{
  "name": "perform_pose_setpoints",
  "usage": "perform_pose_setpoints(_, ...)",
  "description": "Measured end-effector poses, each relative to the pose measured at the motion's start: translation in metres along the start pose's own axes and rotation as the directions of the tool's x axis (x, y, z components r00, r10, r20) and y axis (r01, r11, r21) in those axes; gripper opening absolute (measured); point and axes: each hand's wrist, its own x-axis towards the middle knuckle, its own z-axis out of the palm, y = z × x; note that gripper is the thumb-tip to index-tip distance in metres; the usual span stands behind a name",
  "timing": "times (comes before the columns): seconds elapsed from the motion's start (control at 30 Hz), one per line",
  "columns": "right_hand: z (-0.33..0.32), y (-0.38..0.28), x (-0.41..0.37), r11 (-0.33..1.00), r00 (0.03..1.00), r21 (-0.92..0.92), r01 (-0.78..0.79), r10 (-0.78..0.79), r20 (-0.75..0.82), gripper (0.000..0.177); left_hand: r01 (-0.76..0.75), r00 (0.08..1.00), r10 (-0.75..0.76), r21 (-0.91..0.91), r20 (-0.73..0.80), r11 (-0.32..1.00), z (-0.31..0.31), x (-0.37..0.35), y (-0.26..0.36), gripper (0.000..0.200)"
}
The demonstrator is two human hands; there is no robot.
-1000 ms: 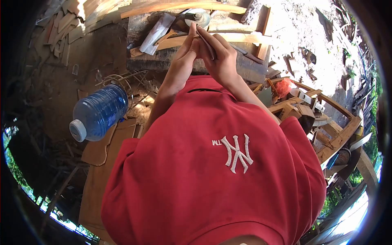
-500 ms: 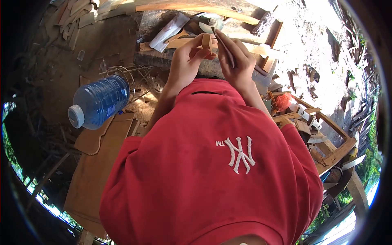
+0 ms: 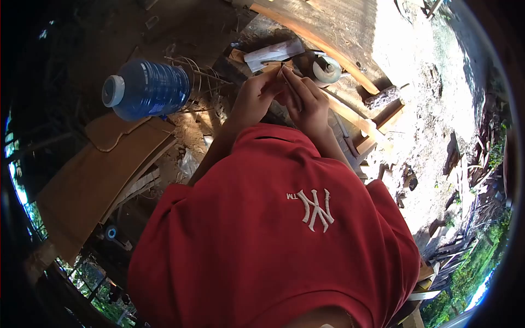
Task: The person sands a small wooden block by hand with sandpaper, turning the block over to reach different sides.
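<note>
My left hand (image 3: 252,101) is closed with its fingertips on a small wood piece, which the fingers now almost wholly hide. Pressed up against it is my right hand (image 3: 313,109), closed on a thin folded brown sheet (image 3: 295,95) that looks like sandpaper. Both hands meet in front of my red shirt, above the near side of a low wooden work surface. Just past the fingertips lie a whitish plastic-looking strip (image 3: 273,53) and a round tool with a pale disc (image 3: 326,70).
A big blue water bottle (image 3: 158,90) lies at left beside wire hoops. Below it are large brown sheets (image 3: 93,180). A long wood strip (image 3: 322,42) crosses the work surface, and wooden frame pieces (image 3: 353,117) lie to the right. Sunlit ground with debris spreads beyond.
My view has turned, so the surroundings appear rotated clockwise. My hands have come together, and the wood piece, plainly visible before, is now mostly covered by fingers.
</note>
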Motion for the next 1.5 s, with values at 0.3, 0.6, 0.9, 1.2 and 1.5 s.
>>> perform_pose_setpoints(0.3,0.032,-0.002,0.037,0.989,0.983,0.146,0.025,-0.051,0.178,0.05,-0.03,0.97,-0.017,-0.189,-0.242,0.982,-0.018,-0.007,-0.018,0.028)
perform_pose_setpoints(0.6,0.048,-0.029,0.053,0.986,0.909,0.139,0.094,-0.142,0.393,0.052,0.054,0.869,-0.401,-0.751,-0.29,0.658,-0.038,-0.024,-0.005,0.041)
perform_pose_setpoints(0.9,0.031,-0.022,0.056,0.956,0.733,0.286,-0.068,-0.146,0.664,0.057,0.099,0.855,-0.457,-0.787,-0.246,0.609,-0.043,-0.019,-0.032,0.031)
perform_pose_setpoints(1.2,0.025,0.083,0.011,0.929,0.657,-0.015,-0.37,0.274,0.702,0.033,0.616,0.724,-0.603,-0.08,-0.335,0.784,-0.128,-0.092,-0.072,0.025)
perform_pose_setpoints(1.5,0.032,0.136,-0.064,0.846,0.345,-0.396,-0.358,0.513,0.786,0.04,0.838,0.518,-0.826,-0.064,-0.22,0.542,-0.107,-0.128,-0.165,0.037)
